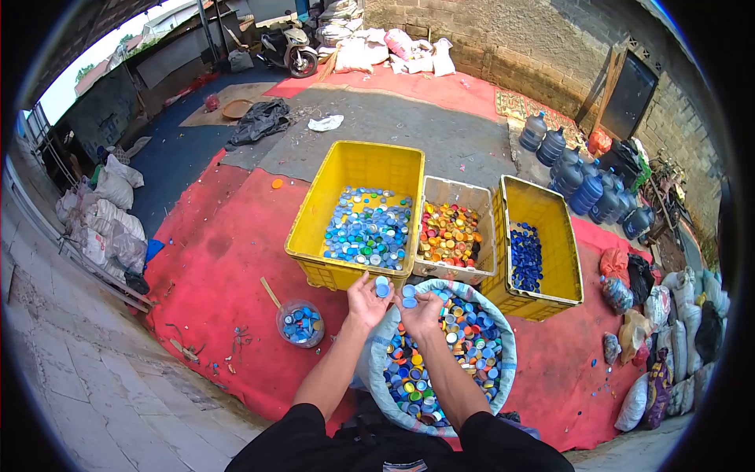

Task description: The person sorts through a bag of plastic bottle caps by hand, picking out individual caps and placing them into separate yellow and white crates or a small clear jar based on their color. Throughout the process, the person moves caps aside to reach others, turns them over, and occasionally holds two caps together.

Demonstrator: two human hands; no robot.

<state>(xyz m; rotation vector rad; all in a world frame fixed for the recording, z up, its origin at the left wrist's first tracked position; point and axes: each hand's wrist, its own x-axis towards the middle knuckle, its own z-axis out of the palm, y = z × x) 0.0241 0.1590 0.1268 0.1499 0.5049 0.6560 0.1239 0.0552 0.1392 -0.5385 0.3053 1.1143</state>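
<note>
A light blue cap (pixel 382 286) is pinched in the fingers of the left hand (pixel 366 305), and two blue caps (pixel 409 296) are clamped by the right hand (pixel 422 316), both just above the far rim of the sack (pixel 508 350), near the large yellow crate (pixel 314 212). As the caps are gripped only at the fingertips, one could be dropped between sack and crate onto the red mat (pixel 228 236), or be mixed into the grey crate (pixel 460 190) just beside.
</note>
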